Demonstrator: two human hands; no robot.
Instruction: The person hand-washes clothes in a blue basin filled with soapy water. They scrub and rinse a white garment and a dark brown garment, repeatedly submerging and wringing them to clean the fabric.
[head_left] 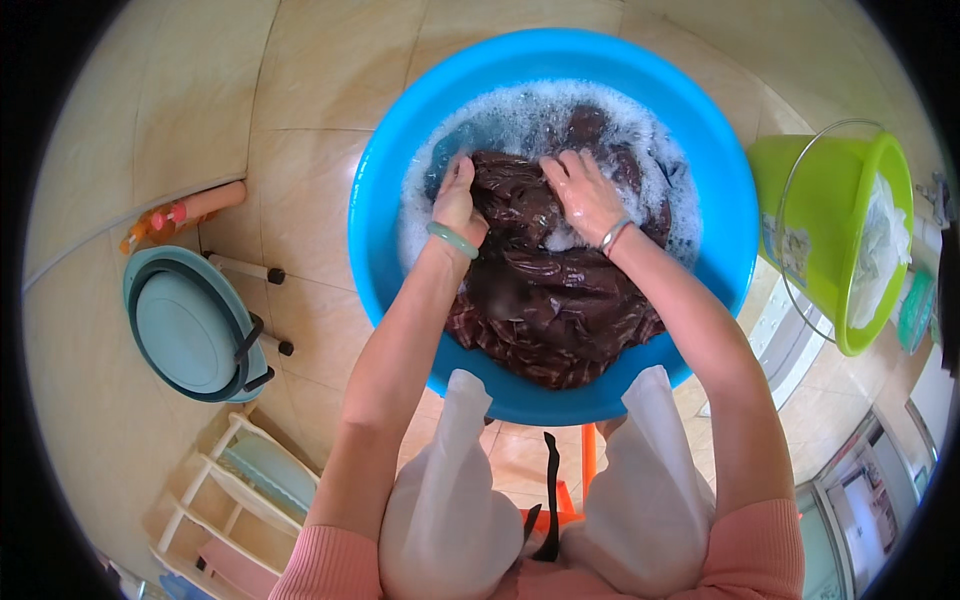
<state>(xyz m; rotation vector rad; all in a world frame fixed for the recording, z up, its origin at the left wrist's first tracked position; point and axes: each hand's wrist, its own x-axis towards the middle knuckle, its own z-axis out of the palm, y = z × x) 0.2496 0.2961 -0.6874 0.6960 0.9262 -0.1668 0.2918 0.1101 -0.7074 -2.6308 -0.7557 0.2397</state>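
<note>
A wet dark brown cloth [575, 300], perhaps a garment, lies bunched in a large round blue basin [375, 200]. Its upper part dips into foamy water [540, 95], while the near folds heap up by the basin's front wall. My left hand [458, 205], with a pale green bangle on the wrist, is closed on the cloth's left edge. On the right, my right hand [587, 197] bends its fingers over the fabric and grips it; a band circles that wrist. Between my hands the cloth is raised in wet folds. Some fingertips are hidden by the fabric.
A green bucket [800, 215] holding a white plastic bag [878, 260] tilts at the right. At the left are folding basins [185, 330], a pink bottle [205, 203] and a cream shelf rack [225, 440]. My covered knees flank the basin's near rim.
</note>
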